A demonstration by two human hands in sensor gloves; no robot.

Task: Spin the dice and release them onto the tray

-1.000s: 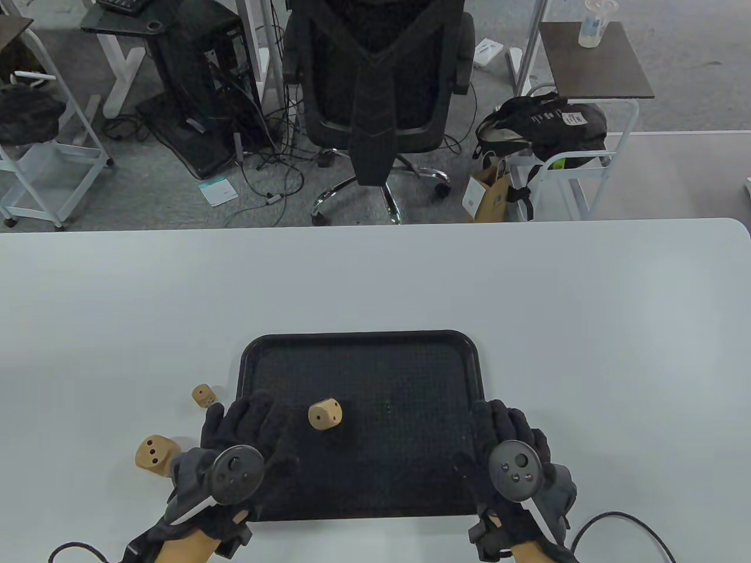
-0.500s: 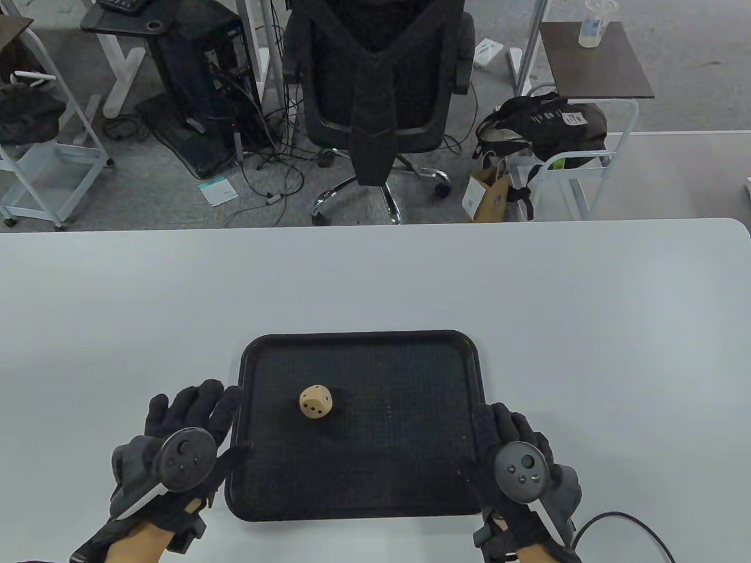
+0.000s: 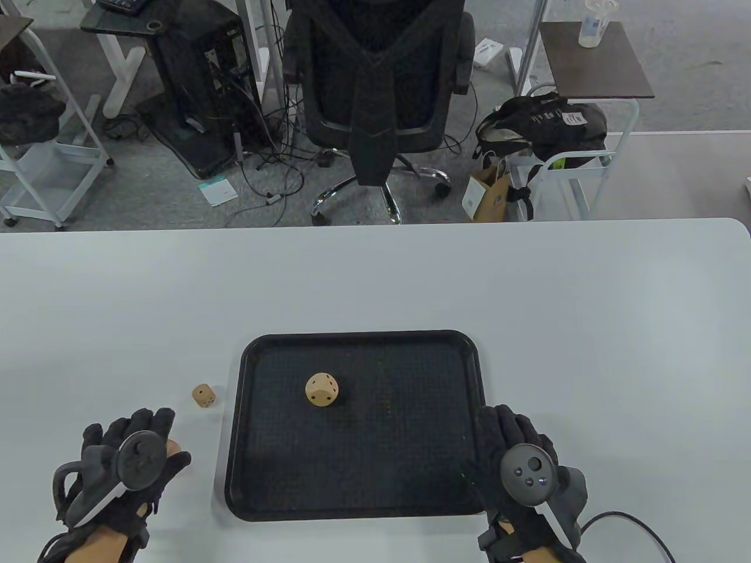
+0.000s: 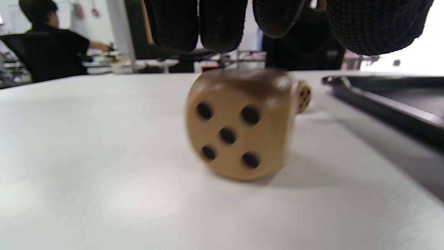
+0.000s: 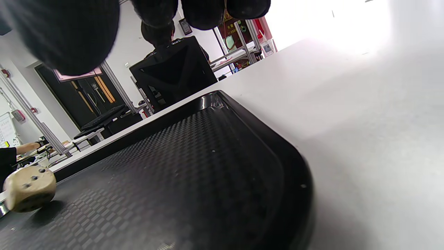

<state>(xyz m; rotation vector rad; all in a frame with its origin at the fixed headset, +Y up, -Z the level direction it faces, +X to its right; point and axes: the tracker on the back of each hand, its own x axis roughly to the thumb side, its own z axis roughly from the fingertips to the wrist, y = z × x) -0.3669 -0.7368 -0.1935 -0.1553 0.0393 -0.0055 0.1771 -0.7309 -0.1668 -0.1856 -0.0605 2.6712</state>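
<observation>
No readable writing shows on the dice or the black tray [image 3: 358, 340]. One die [image 3: 321, 390] lies on the tray, toward 10 o'clock of its middle. A small die [image 3: 203, 396] sits on the table [image 3: 375, 275] at the tray's 9 o'clock. The left hand [image 3: 126, 460] hovers spread over a big die [image 4: 239, 125] at 8 o'clock, fingers [image 4: 222, 24] just above it. The right hand [image 3: 519, 451] rests flat, fingers straight, on the tray's 4 o'clock rim.
</observation>
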